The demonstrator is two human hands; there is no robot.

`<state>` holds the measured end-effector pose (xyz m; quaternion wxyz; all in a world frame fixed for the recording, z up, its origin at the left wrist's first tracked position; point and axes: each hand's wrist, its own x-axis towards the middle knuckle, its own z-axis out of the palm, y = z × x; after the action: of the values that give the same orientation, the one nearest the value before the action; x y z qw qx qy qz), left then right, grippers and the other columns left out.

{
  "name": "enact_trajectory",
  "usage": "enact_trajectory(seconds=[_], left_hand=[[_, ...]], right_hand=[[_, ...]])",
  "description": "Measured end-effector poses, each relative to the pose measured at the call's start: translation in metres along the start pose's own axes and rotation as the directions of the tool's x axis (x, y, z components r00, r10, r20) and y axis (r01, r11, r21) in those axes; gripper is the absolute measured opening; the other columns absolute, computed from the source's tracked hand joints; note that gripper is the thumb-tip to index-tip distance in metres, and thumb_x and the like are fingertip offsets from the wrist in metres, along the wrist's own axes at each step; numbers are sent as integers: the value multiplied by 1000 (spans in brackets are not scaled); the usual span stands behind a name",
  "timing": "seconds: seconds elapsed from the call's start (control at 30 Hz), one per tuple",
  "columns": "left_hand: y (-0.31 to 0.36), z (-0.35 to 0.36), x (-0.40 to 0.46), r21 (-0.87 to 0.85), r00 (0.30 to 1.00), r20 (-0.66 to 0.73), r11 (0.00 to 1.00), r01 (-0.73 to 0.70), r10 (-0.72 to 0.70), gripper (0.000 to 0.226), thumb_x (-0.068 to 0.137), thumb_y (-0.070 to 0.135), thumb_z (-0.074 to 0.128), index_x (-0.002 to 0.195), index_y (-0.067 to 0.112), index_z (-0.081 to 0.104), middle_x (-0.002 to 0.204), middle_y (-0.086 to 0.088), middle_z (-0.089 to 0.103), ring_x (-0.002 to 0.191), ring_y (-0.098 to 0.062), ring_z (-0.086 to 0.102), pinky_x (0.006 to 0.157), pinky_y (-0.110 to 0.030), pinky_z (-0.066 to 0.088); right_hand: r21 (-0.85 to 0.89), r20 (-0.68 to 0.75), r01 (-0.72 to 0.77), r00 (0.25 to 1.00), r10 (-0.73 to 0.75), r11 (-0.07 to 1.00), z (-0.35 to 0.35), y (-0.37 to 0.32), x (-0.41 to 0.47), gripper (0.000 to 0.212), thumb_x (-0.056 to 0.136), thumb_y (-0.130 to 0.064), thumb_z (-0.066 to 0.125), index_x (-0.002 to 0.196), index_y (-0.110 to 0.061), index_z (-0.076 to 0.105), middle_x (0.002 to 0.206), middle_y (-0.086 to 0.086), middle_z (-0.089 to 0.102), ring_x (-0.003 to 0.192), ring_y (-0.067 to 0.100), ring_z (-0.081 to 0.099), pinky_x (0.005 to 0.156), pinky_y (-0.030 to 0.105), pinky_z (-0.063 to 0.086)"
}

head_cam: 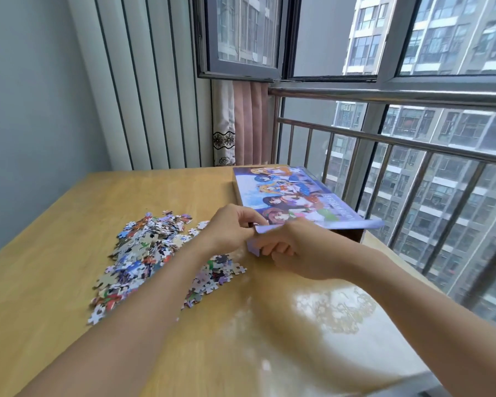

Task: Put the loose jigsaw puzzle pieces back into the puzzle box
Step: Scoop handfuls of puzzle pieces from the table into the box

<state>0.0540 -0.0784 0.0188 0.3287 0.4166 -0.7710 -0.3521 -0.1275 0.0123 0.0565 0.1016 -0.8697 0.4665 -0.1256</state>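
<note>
Loose puzzle pieces [143, 253] lie heaped on the table [69, 325], left of both hands. Right hand [301, 250]: fingers curled around the box's near flap. Left hand [232, 224]: fingertips pinch the same flap. Beyond the fingers lies the puzzle box [292, 193], near end open.

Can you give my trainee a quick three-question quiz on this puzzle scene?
1. True or false: the loose colourful jigsaw pieces lie on the wooden table, left of the purple illustrated cardboard puzzle box.
2. Which hand pinches the box's near flap at its left corner? A left hand B right hand
3. Fill in: the pieces are all still ____ the box.

Key: 1 true; 2 A; 3 outside.
</note>
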Motion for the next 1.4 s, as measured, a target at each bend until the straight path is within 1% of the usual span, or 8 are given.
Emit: enact_trajectory(seconds=[0.13,0.4,0.57,0.7,0.83,1.03,1.2,1.4], left_hand=[[2,-44,-20,104,998,60,995,0,-6,36,86,-3,67,105,26,74,112,9,73,110,-3,65,100,-29,52],[-50,-110,-74,400,860,-476,826,398,-184,57,94,59,55,139,25,56,146,0,53,133,-25,49,107,-38,40],[-85,-129,-92,384,813,-390,727,570,-431,81,96,69,32,158,18,22,165,-7,22,151,-28,21,121,-42,22],[-90,-125,-92,219,825,-321,811,542,-464,69,102,60,27,158,20,24,160,-7,33,144,-28,36,108,-36,33],[-97,-123,-93,198,858,-325,859,472,-397,49,108,39,30,152,19,38,156,-3,41,140,-21,39,101,-27,31],[-111,-138,-93,-48,761,-550,922,383,-345,34,106,18,37,127,21,64,123,2,67,80,-12,58,64,-22,44],[-122,-145,-95,35,690,-651,895,444,-317,34,101,13,44,127,20,66,130,-1,65,87,-4,57,69,-14,39],[-125,-143,-93,132,774,-488,843,522,-403,49,107,34,32,155,23,34,159,-3,36,142,-24,39,112,-34,35]], right_hand=[[203,-102,58,994,-38,977,-4,-31,11,33,86,0,61,111,-15,75,98,-4,76,87,5,69,77,11,51],[139,129,-519,854,504,844,93,-58,111,108,91,-76,41,159,-1,5,167,21,6,153,40,7,123,49,17],[429,-2,-381,906,423,819,107,-70,141,76,99,-50,52,157,-7,26,141,15,54,108,24,60,84,34,49],[382,-269,-333,852,449,862,97,-52,179,68,92,-42,51,150,-9,40,145,15,51,122,28,55,105,46,47],[279,-65,-593,773,631,755,104,-32,212,85,90,-74,33,144,-10,48,145,16,51,130,37,49,108,46,42],[389,-188,-341,880,436,856,106,-50,251,30,94,-35,54,74,-12,55,70,5,54,66,24,51,56,28,36],[373,97,-256,967,237,892,107,-58,284,78,95,-62,53,154,-14,37,156,9,43,140,30,43,115,40,35],[189,297,-63,955,4,980,119,-69,290,75,92,-75,42,149,-26,47,156,1,42,144,24,37,120,49,26]])
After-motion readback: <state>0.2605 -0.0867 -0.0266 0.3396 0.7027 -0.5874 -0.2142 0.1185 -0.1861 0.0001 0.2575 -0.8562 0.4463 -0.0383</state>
